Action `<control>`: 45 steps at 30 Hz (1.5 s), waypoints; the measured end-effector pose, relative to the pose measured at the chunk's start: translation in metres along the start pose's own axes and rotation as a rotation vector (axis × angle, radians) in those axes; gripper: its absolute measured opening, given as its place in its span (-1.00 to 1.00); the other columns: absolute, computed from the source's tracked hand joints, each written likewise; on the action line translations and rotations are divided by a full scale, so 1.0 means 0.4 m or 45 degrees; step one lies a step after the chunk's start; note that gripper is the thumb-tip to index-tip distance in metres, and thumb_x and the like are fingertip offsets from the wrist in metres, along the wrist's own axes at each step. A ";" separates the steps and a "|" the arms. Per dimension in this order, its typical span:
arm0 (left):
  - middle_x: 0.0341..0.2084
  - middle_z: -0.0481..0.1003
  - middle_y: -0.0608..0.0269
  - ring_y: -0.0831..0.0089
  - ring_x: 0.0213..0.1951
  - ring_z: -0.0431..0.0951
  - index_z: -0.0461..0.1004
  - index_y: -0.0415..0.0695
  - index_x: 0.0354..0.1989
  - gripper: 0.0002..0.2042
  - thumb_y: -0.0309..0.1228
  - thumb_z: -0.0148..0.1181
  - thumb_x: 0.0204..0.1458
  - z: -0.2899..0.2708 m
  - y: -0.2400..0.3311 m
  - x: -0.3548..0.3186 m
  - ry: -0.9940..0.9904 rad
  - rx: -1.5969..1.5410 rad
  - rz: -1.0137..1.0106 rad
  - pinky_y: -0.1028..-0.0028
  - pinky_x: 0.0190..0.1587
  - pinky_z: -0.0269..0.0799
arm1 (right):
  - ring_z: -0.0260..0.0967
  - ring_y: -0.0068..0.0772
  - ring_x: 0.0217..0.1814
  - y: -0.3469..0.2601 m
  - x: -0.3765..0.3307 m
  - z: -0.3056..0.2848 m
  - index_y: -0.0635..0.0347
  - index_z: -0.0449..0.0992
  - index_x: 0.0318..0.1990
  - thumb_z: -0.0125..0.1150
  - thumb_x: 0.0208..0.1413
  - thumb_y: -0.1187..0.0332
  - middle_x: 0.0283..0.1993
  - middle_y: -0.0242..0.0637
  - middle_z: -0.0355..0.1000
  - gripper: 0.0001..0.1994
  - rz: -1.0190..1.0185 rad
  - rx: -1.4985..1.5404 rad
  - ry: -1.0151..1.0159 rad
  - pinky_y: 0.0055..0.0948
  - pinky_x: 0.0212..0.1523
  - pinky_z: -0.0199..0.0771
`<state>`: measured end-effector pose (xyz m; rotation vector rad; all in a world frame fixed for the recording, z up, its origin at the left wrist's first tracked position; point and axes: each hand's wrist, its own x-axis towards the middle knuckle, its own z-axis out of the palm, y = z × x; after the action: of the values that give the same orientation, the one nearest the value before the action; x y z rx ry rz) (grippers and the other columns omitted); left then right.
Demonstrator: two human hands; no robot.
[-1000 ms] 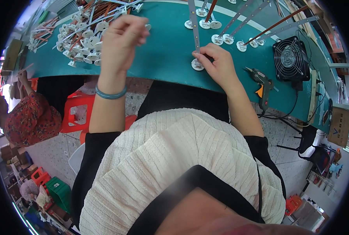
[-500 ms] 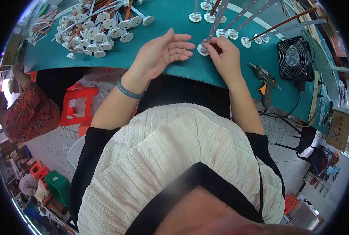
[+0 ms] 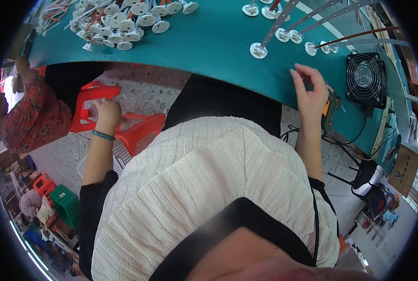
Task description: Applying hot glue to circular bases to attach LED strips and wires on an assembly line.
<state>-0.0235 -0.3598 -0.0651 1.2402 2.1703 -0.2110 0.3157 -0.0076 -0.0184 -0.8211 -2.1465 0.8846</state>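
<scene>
My right hand (image 3: 312, 92) is raised at the table's front edge, thumb and fingers apart, with nothing between them. It partly covers a glue gun (image 3: 331, 112) with an orange trigger. Out to the left, away from the table, my left hand (image 3: 108, 114) hangs over a red plastic stool (image 3: 83, 104); its fingers point down and are mostly hidden. A round white disc (image 3: 258, 50) with a grey light strip (image 3: 278, 22) sticking up from it rests on the table beyond my right hand, touched by neither hand.
More discs with strips (image 3: 282, 34) stand at the back right, beside a black fan (image 3: 366, 77) with cables. A heap of white disc pieces (image 3: 117, 21) covers the green table's (image 3: 209, 42) far left. A person in a red patterned top (image 3: 40, 117) sits at left.
My right hand has let go of the disc and come back toward the glue gun. My left hand has swung from the table's edge out left and down to the red stool.
</scene>
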 end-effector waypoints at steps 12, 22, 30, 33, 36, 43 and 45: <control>-0.17 0.55 -0.01 0.04 -0.07 0.53 0.50 -0.18 0.01 -0.59 -0.25 0.31 0.00 -0.263 0.442 0.098 0.576 -0.289 1.202 0.21 -0.03 0.45 | 0.44 -0.13 0.07 -0.229 0.058 0.094 0.26 0.58 -0.06 0.29 0.05 0.39 0.02 -0.16 0.51 -0.72 -0.944 0.102 -0.382 -0.32 0.08 0.39; -0.12 0.54 0.09 0.11 -0.05 0.53 0.54 -0.11 -0.09 -0.70 -0.45 0.20 -0.06 -0.266 0.543 0.165 0.548 -0.698 1.798 0.27 -0.01 0.46 | 0.41 -0.10 0.15 -0.237 0.061 0.104 0.13 0.65 -0.13 0.45 -0.12 0.31 0.06 -0.22 0.52 -0.67 -0.975 0.260 -0.372 -0.22 0.14 0.33; -0.25 0.54 0.18 0.18 -0.13 0.53 0.54 -0.09 -0.26 -0.82 -0.39 0.23 -0.07 -0.239 0.581 0.174 0.775 -0.342 1.709 0.24 -0.12 0.44 | 0.48 -0.19 0.01 -0.209 0.035 0.096 0.24 0.60 -0.29 0.36 -0.08 0.56 -0.12 -0.20 0.56 -0.85 -0.783 0.509 -0.395 -0.28 0.05 0.39; -0.35 0.55 0.14 0.20 -0.22 0.55 0.54 -0.13 -0.36 -0.89 -0.42 0.25 -0.08 -0.231 0.566 0.168 0.865 -0.200 1.561 0.23 -0.19 0.45 | 0.48 -0.32 -0.10 -0.236 0.051 0.103 0.30 0.56 -0.29 0.28 -0.01 0.63 -0.20 -0.20 0.54 -0.88 -0.501 0.624 -0.419 -0.40 -0.04 0.42; -0.36 0.54 0.14 0.25 -0.21 0.55 0.53 -0.16 -0.43 -0.88 -0.40 0.29 -0.08 -0.218 0.537 0.170 0.733 -0.197 1.379 0.22 -0.12 0.43 | 0.44 -0.43 -0.17 -0.282 0.084 0.132 0.35 0.53 -0.28 0.21 0.06 0.65 -0.24 -0.23 0.51 -0.92 -0.512 0.590 -0.505 -0.50 -0.10 0.40; -0.25 0.47 0.23 0.30 0.05 0.43 0.51 -0.09 -0.32 -0.82 -0.36 0.31 -0.09 -0.242 0.375 0.078 0.874 0.306 1.010 0.20 0.26 0.19 | 0.51 -0.41 -0.21 -0.304 0.110 0.188 0.35 0.53 -0.20 0.22 0.10 0.66 -0.26 -0.23 0.53 -0.88 -0.187 1.199 -0.391 -0.48 -0.11 0.50; -0.25 0.46 0.25 0.30 0.08 0.41 0.51 -0.08 -0.29 -0.81 -0.36 0.31 -0.09 -0.227 0.318 0.052 0.948 0.366 0.929 0.18 0.31 0.14 | 0.51 -0.48 -0.18 -0.306 0.119 0.214 0.35 0.56 -0.19 0.29 0.07 0.63 -0.27 -0.28 0.53 -0.85 -0.050 1.062 -0.426 -0.53 -0.12 0.50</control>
<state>0.0342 -0.2369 0.0152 2.4828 2.0962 0.3060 0.1874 -0.0722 0.0443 -0.2089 -1.7609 1.8070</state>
